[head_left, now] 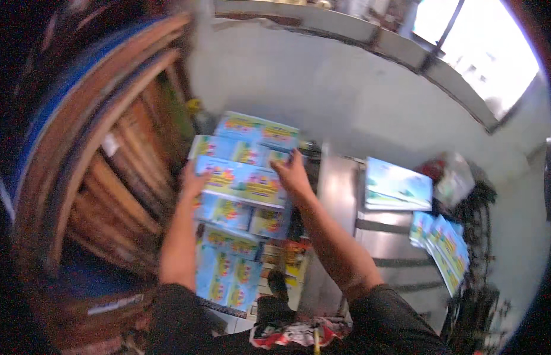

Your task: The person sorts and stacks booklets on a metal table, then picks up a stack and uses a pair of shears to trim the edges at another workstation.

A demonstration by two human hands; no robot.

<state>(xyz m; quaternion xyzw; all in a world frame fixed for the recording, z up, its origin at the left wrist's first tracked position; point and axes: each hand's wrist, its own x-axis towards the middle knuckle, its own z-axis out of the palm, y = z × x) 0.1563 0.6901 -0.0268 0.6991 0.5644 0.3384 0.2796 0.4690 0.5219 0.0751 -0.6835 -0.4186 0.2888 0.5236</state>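
Between my two hands is a light-blue printed sheet or booklet stack (243, 180) with yellow and red patterning. My left hand (192, 182) grips its left edge, fingers partly hidden beneath. At its upper right edge, my right hand (292, 177) has the thumb on top and the other fingers around the side. Similar blue printed stacks (257, 127) lie just beyond it, and more printed sheets (228, 266) lie nearer to me. Motion blur hides whether the held piece is one sheet or several.
Wooden-edged boards (109, 177) lean together along the left. To the right, a metal surface (400, 239) carries a pale printed stack (398, 184) and fanned-out blue-yellow sheets (446, 248). A clear plastic bag (456, 180) sits behind them. A white wall (299, 77) rises at the far side.
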